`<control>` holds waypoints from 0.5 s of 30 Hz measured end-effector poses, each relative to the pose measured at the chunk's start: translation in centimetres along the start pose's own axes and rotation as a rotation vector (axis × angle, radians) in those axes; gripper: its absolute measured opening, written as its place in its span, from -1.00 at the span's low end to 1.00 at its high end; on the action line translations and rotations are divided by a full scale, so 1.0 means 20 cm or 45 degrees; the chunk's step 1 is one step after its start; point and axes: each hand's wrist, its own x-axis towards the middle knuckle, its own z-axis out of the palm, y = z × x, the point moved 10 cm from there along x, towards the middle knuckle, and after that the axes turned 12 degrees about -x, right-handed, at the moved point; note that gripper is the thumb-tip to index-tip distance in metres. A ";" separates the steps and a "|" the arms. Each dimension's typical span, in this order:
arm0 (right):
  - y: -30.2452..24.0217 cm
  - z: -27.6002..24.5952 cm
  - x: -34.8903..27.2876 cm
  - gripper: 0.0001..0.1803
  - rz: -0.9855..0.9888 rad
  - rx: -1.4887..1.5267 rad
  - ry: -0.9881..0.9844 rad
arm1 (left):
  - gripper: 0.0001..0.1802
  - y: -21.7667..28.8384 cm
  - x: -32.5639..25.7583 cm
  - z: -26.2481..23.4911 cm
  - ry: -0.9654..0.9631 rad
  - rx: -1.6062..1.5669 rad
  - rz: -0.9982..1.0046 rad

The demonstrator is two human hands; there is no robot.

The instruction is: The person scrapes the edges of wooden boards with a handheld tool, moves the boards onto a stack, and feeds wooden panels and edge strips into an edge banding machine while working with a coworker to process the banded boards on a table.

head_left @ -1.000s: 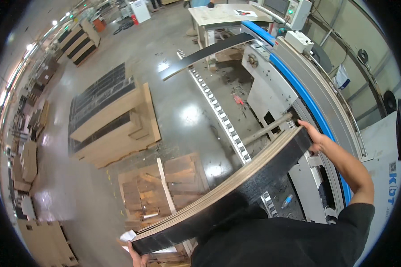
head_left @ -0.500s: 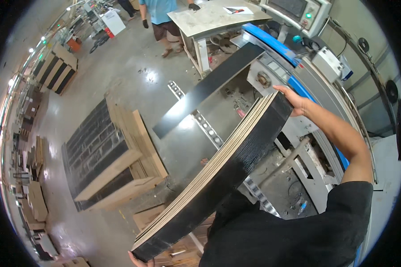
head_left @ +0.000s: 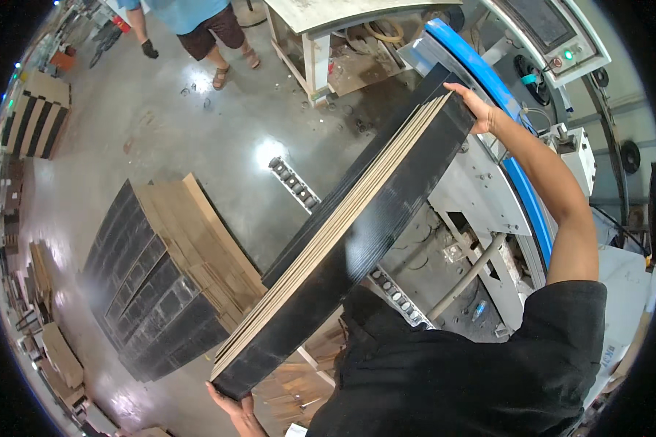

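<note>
Between my two hands is a stack of long boards (head_left: 350,244), with black outer faces and pale layered edges. It slants from lower left to upper right. My right hand (head_left: 475,108) is closed round its far end, the thumb lying near the top edge. At the near end my left hand (head_left: 231,402) grips from below, with part of its fingers hidden under the boards. Just past the stack, a single black board (head_left: 328,198) lies along the machine, mostly covered by what I hold.
A machine with a blue-edged beam (head_left: 463,54) and a control panel (head_left: 543,29) stands at the right. Roller rails (head_left: 293,182) jut out from it. On the left sits a pile of black and brown panels (head_left: 153,284). Another person (head_left: 204,33) stands beyond, near a worktable (head_left: 306,14).
The stack has come closer to the single black board and now covers most of it. My view has shifted, and both hands keep their hold.
</note>
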 end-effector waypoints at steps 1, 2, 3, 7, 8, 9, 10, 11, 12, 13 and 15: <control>-0.01 -0.01 0.03 -0.40 0.010 0.007 0.004 | -0.26 -0.02 0.03 0.07 -0.054 0.029 -0.022; -0.01 -0.03 0.06 -0.41 0.035 0.005 0.020 | -0.25 -0.04 0.07 0.09 -0.092 0.041 -0.038; -0.01 -0.05 0.08 -0.41 0.060 0.003 0.041 | -0.25 -0.05 0.09 0.14 -0.092 0.052 -0.048; 0.00 -0.16 0.14 -0.42 0.122 -0.005 0.089 | -0.26 -0.13 0.15 0.25 -0.043 0.071 -0.156; 0.00 -0.20 0.16 -0.41 0.139 -0.039 0.086 | -0.26 -0.15 0.19 0.20 -0.041 0.054 -0.170; 0.00 -0.22 0.16 -0.39 0.159 -0.075 0.086 | -0.26 -0.18 0.21 0.22 -0.036 0.035 -0.189; 0.01 -0.25 0.17 -0.39 0.171 -0.069 0.103 | -0.26 -0.21 0.22 0.23 -0.029 0.009 -0.234; 0.01 -0.28 0.18 -0.40 0.167 -0.089 0.152 | -0.26 -0.23 0.22 0.25 -0.028 0.018 -0.254; -0.01 -0.28 0.19 -0.40 0.160 -0.114 0.189 | -0.26 -0.22 0.20 0.26 0.023 0.003 -0.207; -0.01 -0.27 0.19 -0.40 0.169 -0.114 0.194 | -0.26 -0.20 0.19 0.26 0.073 -0.012 -0.158; -0.02 -0.28 0.17 -0.41 0.173 -0.132 0.246 | -0.26 -0.20 0.22 0.29 0.018 0.024 -0.167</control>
